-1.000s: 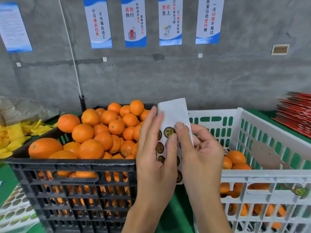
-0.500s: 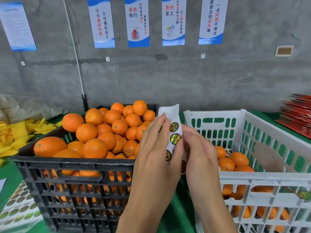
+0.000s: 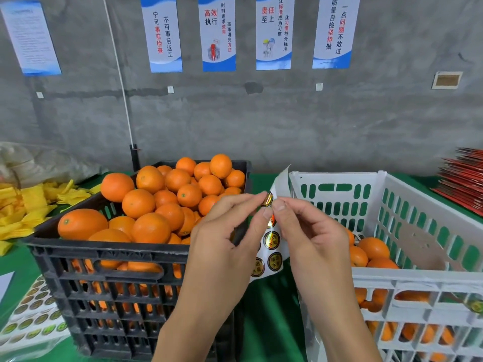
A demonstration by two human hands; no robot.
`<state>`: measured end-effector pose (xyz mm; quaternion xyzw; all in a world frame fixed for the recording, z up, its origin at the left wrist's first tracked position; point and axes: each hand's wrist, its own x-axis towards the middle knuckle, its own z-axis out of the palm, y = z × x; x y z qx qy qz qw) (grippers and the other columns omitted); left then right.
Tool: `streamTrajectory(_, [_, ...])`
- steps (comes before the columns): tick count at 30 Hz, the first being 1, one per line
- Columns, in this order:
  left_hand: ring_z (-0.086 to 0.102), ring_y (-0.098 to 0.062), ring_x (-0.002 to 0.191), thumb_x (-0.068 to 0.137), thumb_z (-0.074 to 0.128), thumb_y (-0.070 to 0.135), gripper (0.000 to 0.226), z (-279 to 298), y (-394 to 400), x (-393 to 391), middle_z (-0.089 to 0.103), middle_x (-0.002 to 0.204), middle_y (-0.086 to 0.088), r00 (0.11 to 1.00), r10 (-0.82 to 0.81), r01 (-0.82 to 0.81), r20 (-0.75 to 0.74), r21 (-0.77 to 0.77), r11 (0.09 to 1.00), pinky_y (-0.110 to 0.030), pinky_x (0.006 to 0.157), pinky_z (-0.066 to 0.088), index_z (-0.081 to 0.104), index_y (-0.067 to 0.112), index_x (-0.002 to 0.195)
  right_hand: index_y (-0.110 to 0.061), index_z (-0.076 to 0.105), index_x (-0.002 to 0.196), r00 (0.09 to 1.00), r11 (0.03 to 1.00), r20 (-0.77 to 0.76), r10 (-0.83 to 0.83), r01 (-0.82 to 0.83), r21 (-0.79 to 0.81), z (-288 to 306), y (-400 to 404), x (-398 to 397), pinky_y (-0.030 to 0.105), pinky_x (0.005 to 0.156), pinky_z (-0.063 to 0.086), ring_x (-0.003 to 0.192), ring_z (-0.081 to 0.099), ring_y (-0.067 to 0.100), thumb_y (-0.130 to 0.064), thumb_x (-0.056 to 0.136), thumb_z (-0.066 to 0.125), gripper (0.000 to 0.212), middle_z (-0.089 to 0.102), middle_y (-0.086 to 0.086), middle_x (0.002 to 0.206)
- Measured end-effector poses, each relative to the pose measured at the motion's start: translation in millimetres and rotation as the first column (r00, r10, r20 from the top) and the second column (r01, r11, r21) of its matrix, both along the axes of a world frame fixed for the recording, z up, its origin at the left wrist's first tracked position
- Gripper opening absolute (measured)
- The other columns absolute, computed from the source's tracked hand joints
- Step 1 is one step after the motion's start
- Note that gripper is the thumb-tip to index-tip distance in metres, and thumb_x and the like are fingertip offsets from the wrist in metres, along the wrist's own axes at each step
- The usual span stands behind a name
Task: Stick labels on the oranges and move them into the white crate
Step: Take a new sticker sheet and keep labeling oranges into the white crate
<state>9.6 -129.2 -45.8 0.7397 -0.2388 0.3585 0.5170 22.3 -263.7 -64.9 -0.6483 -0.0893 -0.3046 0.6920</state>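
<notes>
Head view: label sheet point(image 3: 271, 246) between black crate point(image 3: 117, 259) and white crate point(image 3: 418, 278).

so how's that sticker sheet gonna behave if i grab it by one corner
Probably floppy: the sticker sheet already curls at its top while both hands pinch it. It looks thin and light, so likely to droop or flutter. Its glossy backing may slip between fingers.

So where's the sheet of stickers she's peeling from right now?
The sticker sheet hangs mid-frame between the left hand and right hand, over the gap between the black crate and white crate.
</notes>
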Motion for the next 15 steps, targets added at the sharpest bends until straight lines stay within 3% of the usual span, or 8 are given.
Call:
streamTrajectory(2, [0.068, -0.003, 0.105, 0.093, 0.067, 0.025, 0.029, -0.8, 3.7, 1.0, 0.074, 0.109, 0.016, 1.0, -0.027, 0.027, -0.006, -0.024, 0.999, -0.011, 0.084, 0.051, 0.074, 0.023, 0.121, -0.015, 0.063, 0.094, 1.0, 1.0, 0.001, 0.009, -0.009, -0.017, -0.6, 0.7, 0.5, 0.026, 0.057, 0.044, 0.059, 0.046, 0.008, -0.014, 0.104, 0.056, 0.012, 0.057, 0.025, 0.078])
streamTrajectory(6, [0.071, -0.015, 0.088, 0.097, 0.067, 0.027, 0.025, -3.3, 8.4, 4.4, 0.076, 0.096, 0.003, 0.999, 0.046, -0.048, 0.03, 0.061, 0.997, -0.035, 0.076, 0.057, 0.075, 0.025, 0.121, -0.017, 0.064, 0.092, 0.999, 0.998, -0.011, 0.043, -0.044, -0.041, -3.2, 3.7, -0.9, 0.026, 0.056, 0.043, 0.058, 0.046, 0.008, -0.015, 0.104, 0.058, 0.013, 0.057, 0.025, 0.076])
streamTrajectory(8, [0.07, -0.012, 0.08, 0.098, 0.063, 0.027, 0.024, -3.7, 10.0, 4.4, 0.076, 0.089, 0.007, 0.998, 0.054, -0.056, 0.031, 0.082, 0.995, -0.034, 0.068, 0.057, 0.077, 0.024, 0.118, -0.017, 0.064, 0.092, 0.998, 0.997, -0.01, 0.059, -0.059, -0.048, -3.7, 4.8, -1.4, 0.026, 0.056, 0.043, 0.058, 0.045, 0.008, -0.015, 0.103, 0.058, 0.013, 0.057, 0.022, 0.074])
streamTrajectory(10, [0.057, -0.006, 0.059, 0.101, 0.059, 0.024, 0.022, -4.4, 10.1, 2.7, 0.065, 0.068, 0.014, 0.999, 0.028, -0.03, 0.021, 0.073, 0.997, -0.021, 0.051, 0.045, 0.08, 0.021, 0.102, -0.018, 0.065, 0.091, 0.997, 0.996, -0.005, 0.074, -0.074, -0.055, -4.2, 6.0, -1.3, 0.026, 0.055, 0.043, 0.057, 0.045, 0.008, -0.016, 0.103, 0.059, 0.013, 0.056, 0.02, 0.072])
streamTrajectory(11, [0.047, -0.005, 0.051, 0.102, 0.057, 0.024, 0.026, -5.2, 9.3, 2.2, 0.057, 0.059, 0.011, 0.999, 0.033, -0.033, 0.013, 0.062, 0.998, -0.021, 0.046, 0.035, 0.079, 0.017, 0.09, -0.018, 0.065, 0.091, 0.997, 0.995, -0.002, 0.083, -0.083, -0.06, -4.3, 6.6, -1.1, 0.026, 0.055, 0.043, 0.057, 0.045, 0.008, -0.016, 0.103, 0.059, 0.013, 0.056, 0.019, 0.071])
streamTrajectory(13, [0.036, -0.009, 0.047, 0.101, 0.056, 0.027, 0.034, -7.6, 7.5, 2.6, 0.049, 0.053, 0.001, 0.999, 0.043, -0.043, -0.017, 0.018, 0.999, -0.031, 0.042, 0.03, 0.072, 0.01, 0.076, -0.019, 0.066, 0.091, 0.995, 0.992, 0.002, 0.099, -0.098, -0.073, -3.8, 7.8, -1.1, 0.026, 0.055, 0.042, 0.057, 0.045, 0.008, -0.017, 0.103, 0.06, 0.013, 0.055, 0.017, 0.07])
streamTrajectory(15, [0.035, -0.017, 0.048, 0.099, 0.057, 0.03, 0.035, -9.5, 5.3, 4.0, 0.046, 0.053, -0.004, 0.998, 0.039, -0.041, -0.041, -0.031, 0.999, -0.039, 0.043, 0.033, 0.07, 0.009, 0.074, -0.02, 0.066, 0.09, 0.993, 0.99, 0.007, 0.116, -0.115, -0.082, -2.4, 8.8, -2.1, 0.026, 0.054, 0.042, 0.057, 0.045, 0.008, -0.018, 0.102, 0.06, 0.014, 0.055, 0.016, 0.069])
